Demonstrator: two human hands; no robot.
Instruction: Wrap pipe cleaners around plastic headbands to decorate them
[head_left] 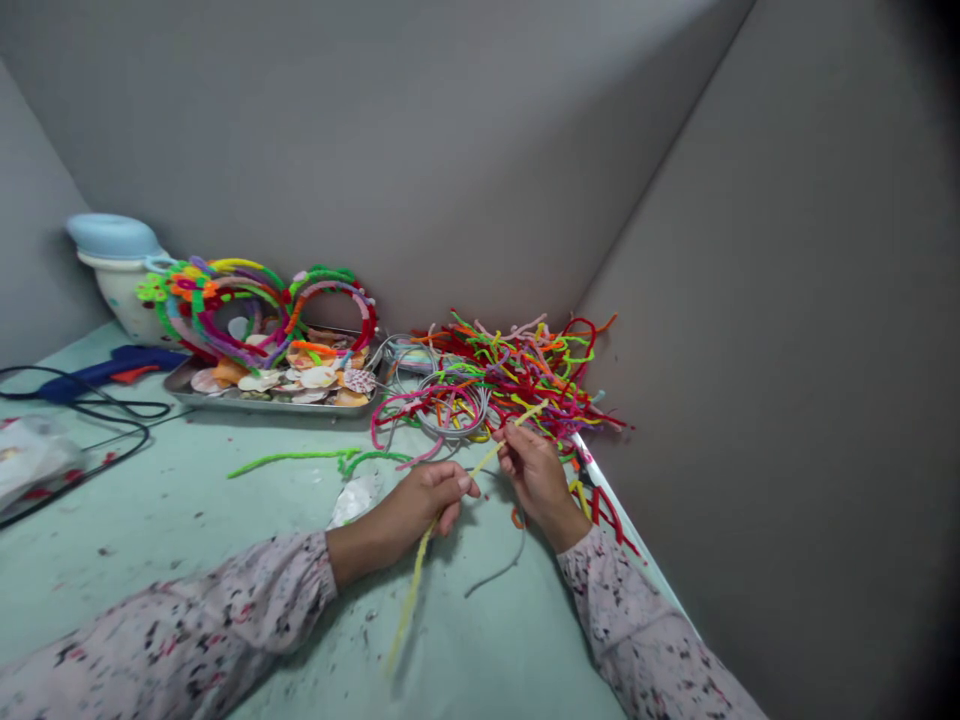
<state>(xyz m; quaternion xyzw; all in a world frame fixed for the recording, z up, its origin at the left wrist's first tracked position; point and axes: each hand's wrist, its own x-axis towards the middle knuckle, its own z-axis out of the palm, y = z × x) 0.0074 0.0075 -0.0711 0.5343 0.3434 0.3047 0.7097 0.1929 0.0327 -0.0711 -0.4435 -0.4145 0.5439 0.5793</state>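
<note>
A pale yellow pipe cleaner (411,598) runs slantwise through both hands above the table. My left hand (426,498) is closed round its middle, and the lower length hangs down toward the front, slightly blurred. Close to the upper end, my right hand (534,472) pinches the same pipe cleaner, whose tip sticks out past the fingers. Just beyond the hands lies a tangled heap of coloured pipe cleaners (517,365). Below the right hand a thin grey wire (504,572) curves over the tabletop. A green pipe cleaner (292,458) lies left of the heap.
Behind on the left, a metal tray (274,405) holds shells, with pipe-cleaner-wrapped headbands (240,300) on top. Beside it are a blue glue gun (105,372) with a black cord (142,440) and a white container with a blue lid (116,238). Grey walls border the table.
</note>
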